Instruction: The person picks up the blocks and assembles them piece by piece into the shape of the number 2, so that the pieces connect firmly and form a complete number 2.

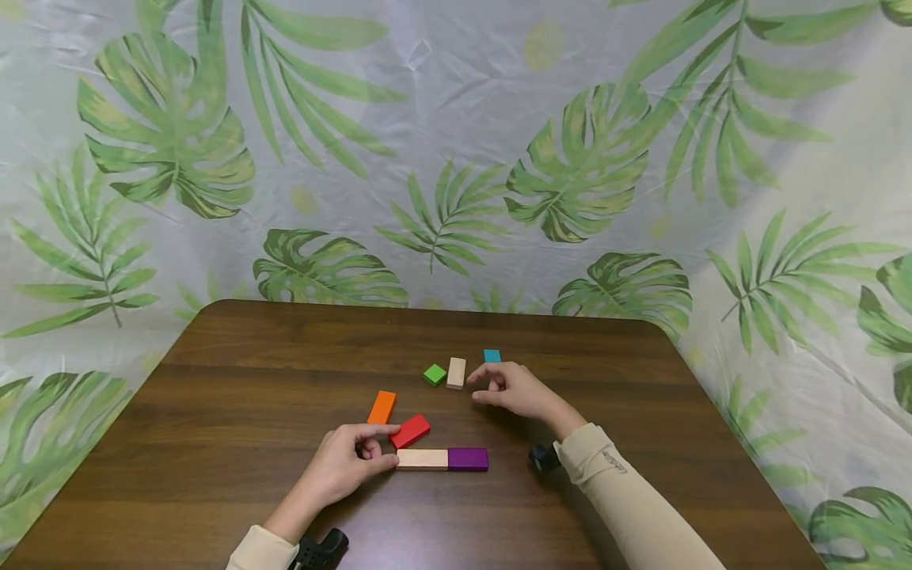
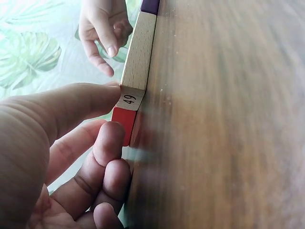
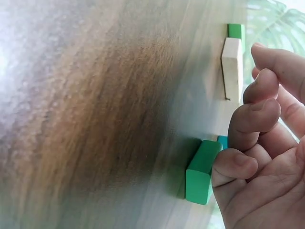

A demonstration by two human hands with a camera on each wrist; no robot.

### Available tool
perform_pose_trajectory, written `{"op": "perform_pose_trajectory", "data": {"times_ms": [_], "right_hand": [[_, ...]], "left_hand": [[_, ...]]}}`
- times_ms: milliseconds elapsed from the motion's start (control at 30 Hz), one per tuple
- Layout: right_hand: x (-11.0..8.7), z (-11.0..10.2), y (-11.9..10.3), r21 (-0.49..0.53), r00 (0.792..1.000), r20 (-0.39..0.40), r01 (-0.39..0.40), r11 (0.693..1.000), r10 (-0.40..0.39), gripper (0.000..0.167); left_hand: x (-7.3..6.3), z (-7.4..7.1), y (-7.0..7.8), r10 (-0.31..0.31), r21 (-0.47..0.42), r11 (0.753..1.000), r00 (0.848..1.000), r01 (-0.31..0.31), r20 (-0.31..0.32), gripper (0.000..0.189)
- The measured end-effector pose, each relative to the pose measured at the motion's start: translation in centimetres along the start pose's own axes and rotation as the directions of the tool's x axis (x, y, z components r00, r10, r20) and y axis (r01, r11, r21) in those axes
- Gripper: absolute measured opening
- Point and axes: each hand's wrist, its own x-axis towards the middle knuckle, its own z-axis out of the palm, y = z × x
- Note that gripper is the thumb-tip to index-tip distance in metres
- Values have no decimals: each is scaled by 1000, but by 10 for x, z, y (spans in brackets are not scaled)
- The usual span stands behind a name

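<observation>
My left hand is at the left end of a plain wooden block, its thumb at that end and its index fingertip at a red block. The other fingers curl with nothing in them. Against the plain block's right end lies a purple block. My right hand hovers farther back, thumb and index finger apart, holding nothing. Just left of its fingertips is a second plain wooden block. A dark green block shows by its little finger in the right wrist view, hidden in the head view.
An orange block lies behind the red one. At the back are a light green block and a blue block, the blue partly behind my right hand. All rest on a dark wooden table before a leaf-patterned cloth.
</observation>
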Motion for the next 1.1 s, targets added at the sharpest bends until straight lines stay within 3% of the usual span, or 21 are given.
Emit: {"op": "perform_pose_trajectory", "data": {"times_ms": [567, 1100], "right_hand": [[30, 6, -3, -147, 998, -50, -34, 989, 27, 39], [43, 7, -7, -164, 999, -13, -52, 985, 51, 46]], "left_hand": [[-1, 0, -1, -5, -18, 1000, 1000, 5, 7, 35], [-1, 1, -2, 0, -36, 999, 1000, 1, 5, 35]]}}
